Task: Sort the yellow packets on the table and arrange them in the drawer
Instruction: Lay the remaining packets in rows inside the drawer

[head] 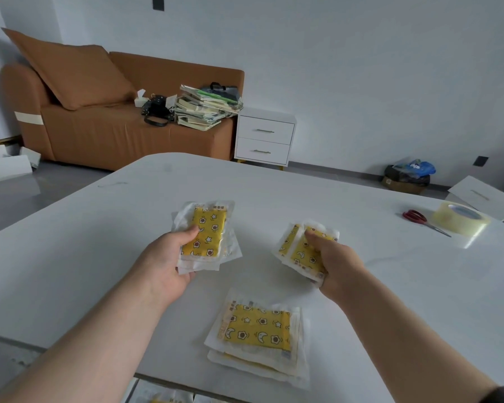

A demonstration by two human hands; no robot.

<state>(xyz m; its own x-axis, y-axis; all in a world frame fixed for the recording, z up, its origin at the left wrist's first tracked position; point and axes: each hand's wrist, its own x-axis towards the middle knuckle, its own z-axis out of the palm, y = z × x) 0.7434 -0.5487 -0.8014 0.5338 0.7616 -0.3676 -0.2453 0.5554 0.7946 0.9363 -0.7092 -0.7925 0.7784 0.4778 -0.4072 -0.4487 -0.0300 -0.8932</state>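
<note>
My left hand grips a small stack of yellow packets in clear wrappers, thumb on top, held just above the white table. My right hand grips a second bunch of yellow packets, fingers curled over them. A third pile of yellow packets lies flat on the table near its front edge, between my forearms. A white cabinet with two drawers stands against the far wall, both drawers closed.
Red-handled scissors and a roll of clear tape lie at the table's right side. A brown sofa with a stack of books, a black bag and a tissue box stands at the back left. More packets show below the table's front edge.
</note>
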